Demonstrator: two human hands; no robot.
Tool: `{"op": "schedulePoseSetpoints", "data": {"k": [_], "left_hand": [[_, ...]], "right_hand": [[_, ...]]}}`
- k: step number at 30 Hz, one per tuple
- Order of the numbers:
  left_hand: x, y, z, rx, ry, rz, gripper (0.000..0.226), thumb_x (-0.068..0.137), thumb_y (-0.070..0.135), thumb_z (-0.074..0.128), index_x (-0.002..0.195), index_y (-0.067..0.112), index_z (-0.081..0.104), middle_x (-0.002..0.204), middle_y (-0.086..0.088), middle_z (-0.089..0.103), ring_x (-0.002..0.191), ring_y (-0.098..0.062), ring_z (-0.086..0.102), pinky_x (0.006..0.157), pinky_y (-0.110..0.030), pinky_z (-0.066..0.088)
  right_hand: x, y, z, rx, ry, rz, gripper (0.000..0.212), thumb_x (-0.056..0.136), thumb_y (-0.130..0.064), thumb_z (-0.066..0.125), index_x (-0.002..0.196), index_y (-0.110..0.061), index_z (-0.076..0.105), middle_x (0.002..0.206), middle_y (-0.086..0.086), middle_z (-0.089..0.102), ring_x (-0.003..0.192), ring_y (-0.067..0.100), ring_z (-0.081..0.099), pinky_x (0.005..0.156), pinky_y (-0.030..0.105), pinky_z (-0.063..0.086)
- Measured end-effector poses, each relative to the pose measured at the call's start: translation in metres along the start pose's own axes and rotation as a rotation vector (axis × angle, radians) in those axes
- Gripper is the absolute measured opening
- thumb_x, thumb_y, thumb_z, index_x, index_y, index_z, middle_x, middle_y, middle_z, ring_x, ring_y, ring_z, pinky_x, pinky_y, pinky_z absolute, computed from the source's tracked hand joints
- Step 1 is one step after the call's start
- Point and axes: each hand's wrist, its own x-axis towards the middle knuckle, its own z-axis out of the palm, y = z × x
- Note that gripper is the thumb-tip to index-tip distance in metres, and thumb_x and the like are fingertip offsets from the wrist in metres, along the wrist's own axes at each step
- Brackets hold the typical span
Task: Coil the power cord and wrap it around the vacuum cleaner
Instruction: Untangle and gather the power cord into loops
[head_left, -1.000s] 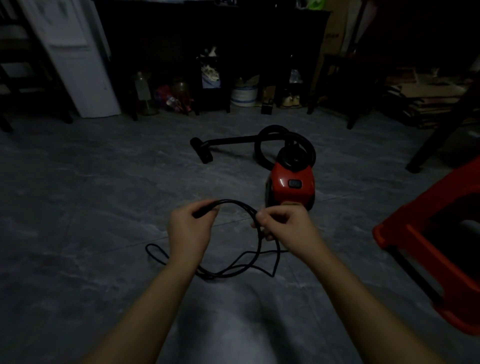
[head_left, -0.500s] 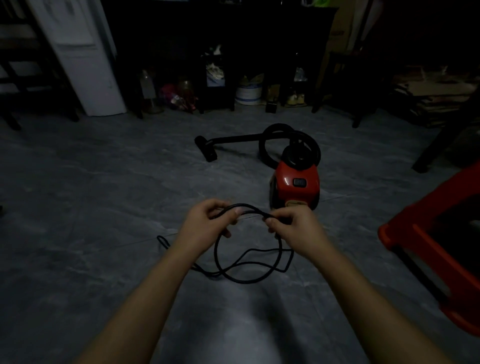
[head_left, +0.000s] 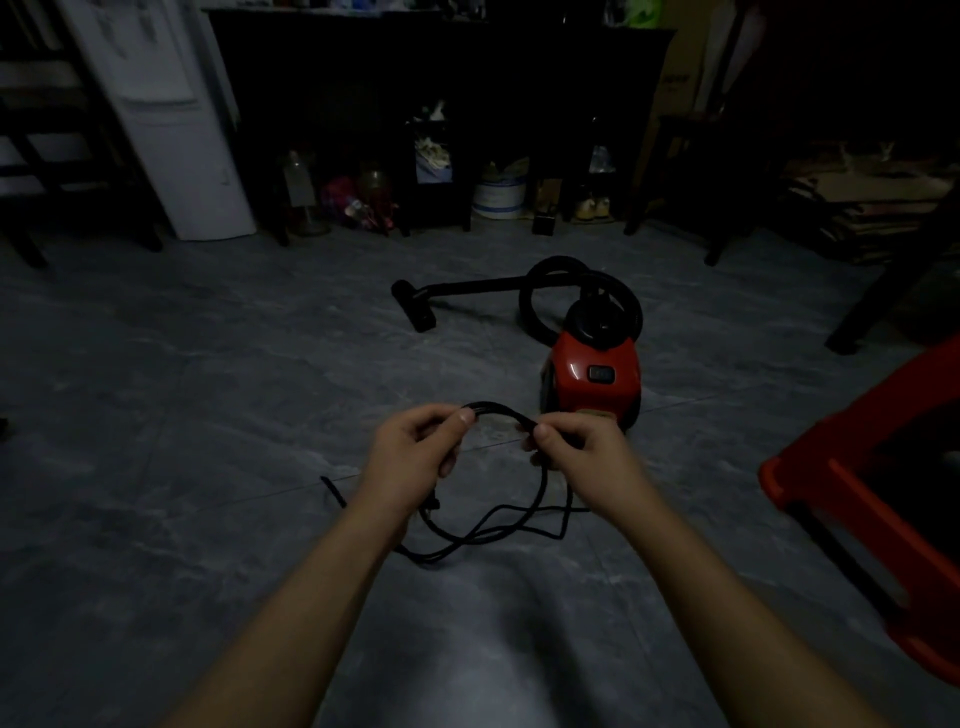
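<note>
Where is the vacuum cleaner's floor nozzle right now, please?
In the head view, the floor nozzle lies on the grey floor left of the red vacuum cleaner, beyond both hands.

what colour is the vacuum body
Red with a black top, seen in the head view.

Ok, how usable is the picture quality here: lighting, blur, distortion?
Head view: very dim, the far furniture nearly black; the power cord reads only as a dark line against the grey floor. The left hand, the right hand and the red vacuum cleaner are clear enough. Wide-angle bending shows at the edges, where the red stool looks soft.
</note>
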Motion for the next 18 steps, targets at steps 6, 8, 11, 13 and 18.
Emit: {"op": "schedulePoseSetpoints", "data": {"k": [6, 8, 11, 13, 18], "left_hand": [[-0.002, 0.001, 0.0, 0.009, 0.035, 0.045, 0.008, 0.091, 0.017, 0.069, 0.094, 0.012, 0.075, 0.064, 0.0, 0.067, 0.052, -0.007, 0.054, 0.054, -0.018, 0.047], [-0.002, 0.001, -0.001, 0.013, 0.035, 0.083, 0.012, 0.091, 0.01, 0.067, 0.101, 0.012, 0.073, 0.075, -0.004, 0.072, 0.059, -0.007, 0.063, 0.058, -0.018, 0.051], [-0.003, -0.002, -0.005, 0.147, 0.013, 0.155, 0.016, 0.091, 0.01, 0.067, 0.105, 0.016, 0.073, 0.086, -0.003, 0.075, 0.075, -0.009, 0.07, 0.064, -0.016, 0.053], [-0.004, -0.006, -0.008, 0.295, -0.001, 0.192, 0.015, 0.091, 0.016, 0.069, 0.104, 0.02, 0.075, 0.088, 0.008, 0.074, 0.079, -0.003, 0.069, 0.064, -0.015, 0.052], [-0.001, -0.014, -0.013, 0.552, 0.021, 0.286, 0.014, 0.089, 0.023, 0.071, 0.101, 0.026, 0.075, 0.093, 0.019, 0.068, 0.08, 0.003, 0.064, 0.072, -0.026, 0.054]], "right_hand": [[-0.005, -0.003, -0.005, 0.18, -0.033, 0.135, 0.017, 0.097, -0.015, 0.06, 0.104, -0.012, 0.075, 0.09, 0.003, 0.078, 0.083, 0.014, 0.073, 0.08, 0.027, 0.058], [-0.005, -0.005, -0.007, 0.19, -0.027, 0.155, 0.015, 0.096, -0.016, 0.062, 0.103, -0.013, 0.075, 0.089, 0.002, 0.078, 0.081, 0.012, 0.072, 0.08, 0.027, 0.058], [-0.005, -0.006, -0.006, 0.173, -0.016, 0.153, 0.013, 0.094, -0.015, 0.064, 0.096, -0.018, 0.076, 0.086, 0.0, 0.078, 0.08, 0.012, 0.071, 0.076, 0.024, 0.058], [-0.005, -0.006, -0.006, 0.177, 0.002, 0.153, 0.014, 0.093, -0.013, 0.066, 0.092, -0.023, 0.076, 0.083, -0.002, 0.077, 0.079, 0.011, 0.07, 0.072, 0.02, 0.055], [-0.005, -0.01, -0.004, 0.143, -0.007, 0.142, 0.012, 0.091, -0.011, 0.068, 0.096, -0.018, 0.076, 0.078, -0.006, 0.075, 0.07, -0.002, 0.067, 0.066, 0.013, 0.051]]}}
